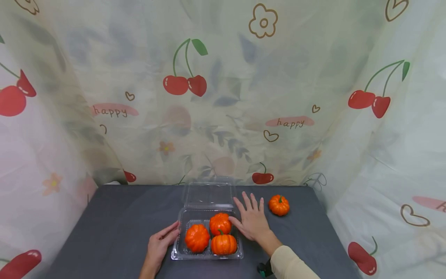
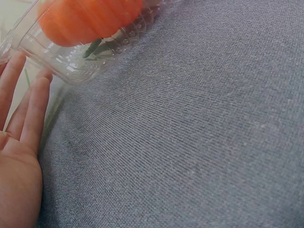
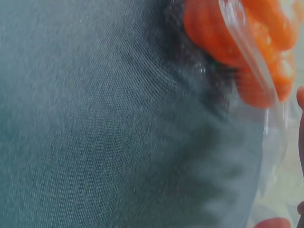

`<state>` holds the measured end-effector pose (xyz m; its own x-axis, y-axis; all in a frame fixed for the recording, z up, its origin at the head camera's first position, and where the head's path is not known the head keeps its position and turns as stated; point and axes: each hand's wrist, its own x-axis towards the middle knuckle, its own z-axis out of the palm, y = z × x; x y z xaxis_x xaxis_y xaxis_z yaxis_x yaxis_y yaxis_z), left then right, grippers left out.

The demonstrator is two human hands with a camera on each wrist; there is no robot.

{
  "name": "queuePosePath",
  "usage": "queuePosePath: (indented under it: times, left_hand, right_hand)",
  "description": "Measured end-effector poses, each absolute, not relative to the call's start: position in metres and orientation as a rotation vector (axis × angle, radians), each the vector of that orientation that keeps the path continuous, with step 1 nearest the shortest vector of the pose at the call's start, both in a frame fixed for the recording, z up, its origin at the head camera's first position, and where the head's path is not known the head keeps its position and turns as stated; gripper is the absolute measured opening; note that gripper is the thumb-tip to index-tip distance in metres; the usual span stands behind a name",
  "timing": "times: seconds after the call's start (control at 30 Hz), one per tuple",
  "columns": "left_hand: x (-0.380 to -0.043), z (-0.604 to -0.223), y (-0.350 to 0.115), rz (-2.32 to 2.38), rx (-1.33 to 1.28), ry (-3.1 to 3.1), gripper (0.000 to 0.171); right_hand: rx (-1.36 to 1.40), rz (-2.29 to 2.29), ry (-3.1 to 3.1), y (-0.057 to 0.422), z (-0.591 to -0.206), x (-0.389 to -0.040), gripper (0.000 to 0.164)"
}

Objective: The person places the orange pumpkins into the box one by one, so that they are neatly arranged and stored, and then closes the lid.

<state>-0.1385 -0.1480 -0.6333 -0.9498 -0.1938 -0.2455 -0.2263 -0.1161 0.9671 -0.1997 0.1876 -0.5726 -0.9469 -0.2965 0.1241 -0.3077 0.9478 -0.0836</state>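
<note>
Clear thin-walled plastic hinged box [image 1: 207, 257] sits on the dark grey cloth-covered worktop [image 1: 104, 232], clear plastic lid [image 1: 209, 193] swung back on the far side. Three glossy orange ribbed pumpkins inside: left pumpkin [image 1: 197, 238], rear right pumpkin [image 1: 220, 223], front right pumpkin [image 1: 223, 244]. Fourth one, a glossy orange ribbed stray pumpkin [image 1: 278, 205] with a green stem, is on the cloth right of the box, apart from it.

Left hand [image 1: 159, 247]: fingers extended against the box's left wall, not wrapped round anything. Right hand [image 1: 255, 224]: fingers spread at the right wall, thumb by the rear right pumpkin. Can't tell if it touches; no grip seen.

Handling, my read: box is light, springy, slick. Squeeze the walls and they bow or crease. Best hold is low on opposite walls or at the stiffer corners, flat fingers, light force. Lid is flimsy, hinge is the weak line; take it by the free edge, near the middle. Pumpkins look firm, smooth, probably light, and liable to roll. Thumb and fingers opposed round the widest ribs, not by the stem, which may snap
</note>
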Motion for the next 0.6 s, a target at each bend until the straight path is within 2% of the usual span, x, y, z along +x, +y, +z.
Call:
queuePosePath:
  times: [0.6]
  left_hand:
    - [-0.138,-0.634,-0.148,2.266,-0.486,2.084,0.055]
  right_hand:
    - [0.258,0.096,-3.013,0.227,-0.583,-0.208,0.087]
